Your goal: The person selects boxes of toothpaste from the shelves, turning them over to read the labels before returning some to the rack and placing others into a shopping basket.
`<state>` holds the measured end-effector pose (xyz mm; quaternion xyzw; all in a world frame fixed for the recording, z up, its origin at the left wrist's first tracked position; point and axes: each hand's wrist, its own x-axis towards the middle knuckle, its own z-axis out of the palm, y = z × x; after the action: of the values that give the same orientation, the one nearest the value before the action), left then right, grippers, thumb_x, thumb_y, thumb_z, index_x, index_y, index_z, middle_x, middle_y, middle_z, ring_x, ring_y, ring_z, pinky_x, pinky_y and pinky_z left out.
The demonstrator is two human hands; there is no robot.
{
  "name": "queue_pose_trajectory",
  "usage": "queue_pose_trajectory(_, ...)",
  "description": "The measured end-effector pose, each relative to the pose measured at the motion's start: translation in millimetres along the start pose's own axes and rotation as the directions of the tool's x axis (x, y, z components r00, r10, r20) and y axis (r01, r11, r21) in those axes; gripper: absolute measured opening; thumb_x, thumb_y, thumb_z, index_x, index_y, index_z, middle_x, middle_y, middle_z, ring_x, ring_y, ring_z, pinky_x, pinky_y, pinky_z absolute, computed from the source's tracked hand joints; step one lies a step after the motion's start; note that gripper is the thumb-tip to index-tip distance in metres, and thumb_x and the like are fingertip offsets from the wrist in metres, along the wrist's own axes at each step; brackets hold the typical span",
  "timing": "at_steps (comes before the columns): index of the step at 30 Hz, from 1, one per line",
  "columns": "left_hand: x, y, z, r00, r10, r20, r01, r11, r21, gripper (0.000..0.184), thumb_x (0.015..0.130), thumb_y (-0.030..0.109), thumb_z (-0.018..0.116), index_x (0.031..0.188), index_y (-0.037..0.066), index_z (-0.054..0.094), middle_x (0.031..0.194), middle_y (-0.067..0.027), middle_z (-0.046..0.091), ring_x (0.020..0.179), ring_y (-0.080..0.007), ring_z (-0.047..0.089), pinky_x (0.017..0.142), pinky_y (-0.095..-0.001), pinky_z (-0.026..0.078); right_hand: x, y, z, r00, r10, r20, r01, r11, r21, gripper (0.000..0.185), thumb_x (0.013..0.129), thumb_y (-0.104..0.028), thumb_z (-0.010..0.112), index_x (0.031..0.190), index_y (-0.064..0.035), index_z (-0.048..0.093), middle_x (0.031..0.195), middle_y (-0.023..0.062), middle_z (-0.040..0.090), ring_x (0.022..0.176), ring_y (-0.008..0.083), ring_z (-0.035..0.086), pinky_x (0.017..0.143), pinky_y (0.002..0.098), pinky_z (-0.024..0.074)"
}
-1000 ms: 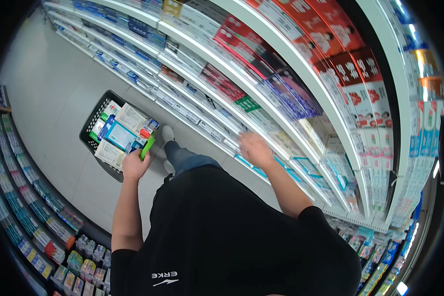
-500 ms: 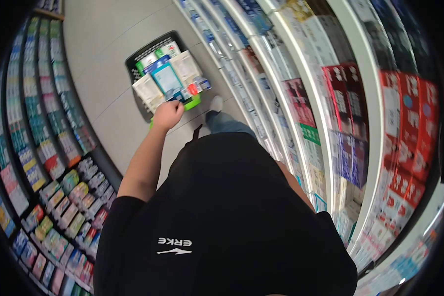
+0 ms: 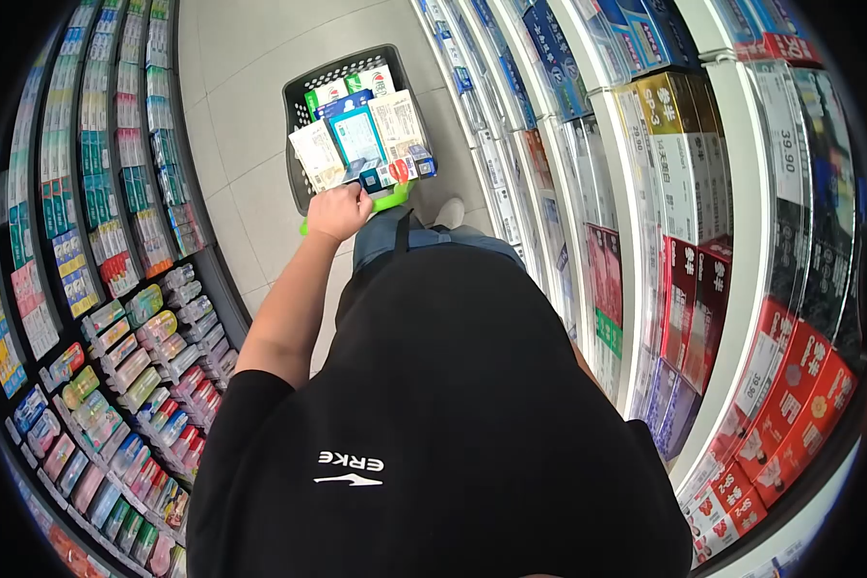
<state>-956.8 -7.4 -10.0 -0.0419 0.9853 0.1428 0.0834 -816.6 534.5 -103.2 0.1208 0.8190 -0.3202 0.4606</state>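
Since the earlier frame, the basket (image 3: 335, 70) has shifted a little to the right in our view and slightly farther up it; our turning head may account for part of that. It is ahead of us over the floor (image 3: 241, 125), by the foot of the shelves (image 3: 496, 164) on our right; we cannot tell whether it rests there or hangs.

Our left grip (image 3: 340, 211) is wrapped around the green handle (image 3: 391, 200) at the basket's near edge, left of the handle's middle. Our right grip is out of view, so we cannot tell its state.

We judge the basket stiff plastic, moderately heavy with this load, and likely to tip if pulled off-centre. The handle looks smooth but easy to close around; its middle seems the best place to hold, with the far rim as a second hold for lifting.

Inside, a teal-edged box (image 3: 357, 135) lies between two cream boxes, one toward the left edge (image 3: 316, 154) and one toward the right (image 3: 397, 123). They look like light card, easily dented. A small dark blue box (image 3: 422, 162) sits high at the near right corner and could slide out.
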Motion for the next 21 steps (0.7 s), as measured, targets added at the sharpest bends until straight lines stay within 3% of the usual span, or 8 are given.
queue_pose_trajectory(2, 6.7, -4.2, 2.2, 0.998, -0.007, -0.065, 0.008, 1.0, 0.007, 0.032, 0.087, 0.033, 0.055, 0.073, 0.008, 0.069, 0.068, -0.0167, 0.068, 0.063, -0.0356, 0.068, 0.061, -0.0483, 0.056, 15.5, 7.3, -0.9, 1.0, -0.011, -0.007, 0.011, 0.998, -0.058, 0.037, 0.093, -0.031, 0.061, 0.115, -0.0018, 0.067, 0.101, 0.0212, 0.071, 0.097, 0.0331, 0.068, 0.086, 0.0403, 0.05)
queue_pose_trajectory(6, 21.1, -10.6, -6.3, 0.999, -0.039, -0.008, 0.039, 0.999, 0.02, 0.033, 0.086, 0.034, 0.055, 0.073, 0.008, 0.068, 0.069, -0.0169, 0.069, 0.064, -0.0358, 0.069, 0.062, -0.0488, 0.056, 26.5, -4.0, -12.5, 1.0, -0.014, -0.013, 0.011, 0.977, -0.212, 0.037, 0.094, -0.031, 0.06, 0.114, -0.0012, 0.068, 0.103, 0.022, 0.071, 0.101, 0.035, 0.068, 0.089, 0.0396, 0.0495)
queue_pose_trajectory(9, 34.0, -15.9, -10.1, 0.999, -0.043, -0.003, 0.043, 0.999, 0.02, 0.033, 0.087, 0.034, 0.054, 0.073, 0.008, 0.068, 0.069, -0.0177, 0.068, 0.065, -0.0368, 0.068, 0.063, -0.0492, 0.056, 18.4, -32.8, -23.2, 0.997, 0.075, -0.005, -0.075, 0.993, -0.089, 0.034, 0.094, -0.028, 0.059, 0.115, -0.0024, 0.068, 0.106, 0.0211, 0.071, 0.103, 0.036, 0.068, 0.089, 0.04, 0.0498)
queue_pose_trajectory(12, 45.8, -22.2, -16.0, 0.999, -0.042, 0.025, 0.042, 0.999, 0.003, 0.032, 0.089, 0.033, 0.053, 0.074, 0.008, 0.068, 0.07, -0.0185, 0.068, 0.067, -0.0385, 0.068, 0.065, -0.0496, 0.055, 0.7, -74.8, -33.1, 0.996, 0.0, -0.089, -0.004, 0.999, -0.047, 0.03, 0.095, -0.026, 0.059, 0.113, -0.0044, 0.069, 0.108, 0.0198, 0.072, 0.105, 0.0353, 0.068, 0.09, 0.0401, 0.0505)
queue_pose_trajectory(18, 79.8, -34.6, -32.3, 0.986, -0.034, 0.163, 0.048, 0.995, -0.083, 0.034, 0.091, 0.034, 0.052, 0.077, 0.006, 0.067, 0.076, -0.0199, 0.069, 0.076, -0.0396, 0.068, 0.071, -0.0512, 0.055, 24.4, -55.8, 7.7, 0.974, -0.141, -0.177, 0.118, 0.984, -0.134, 0.027, 0.096, -0.025, 0.059, 0.11, -0.0065, 0.071, 0.104, 0.0175, 0.073, 0.102, 0.0346, 0.069, 0.089, 0.0414, 0.0524)
queue_pose_trajectory(21, 95.8, -44.6, -35.6, 0.979, -0.023, 0.204, 0.048, 0.992, -0.117, 0.04, 0.092, 0.039, 0.051, 0.079, 0.007, 0.071, 0.078, -0.0201, 0.07, 0.075, -0.0396, 0.07, 0.072, -0.0523, 0.056, 15.1, -77.4, 31.6, 0.977, -0.098, -0.191, 0.083, 0.993, -0.084, 0.027, 0.096, -0.028, 0.061, 0.11, -0.0076, 0.071, 0.102, 0.0171, 0.074, 0.1, 0.034, 0.07, 0.088, 0.042, 0.0532)
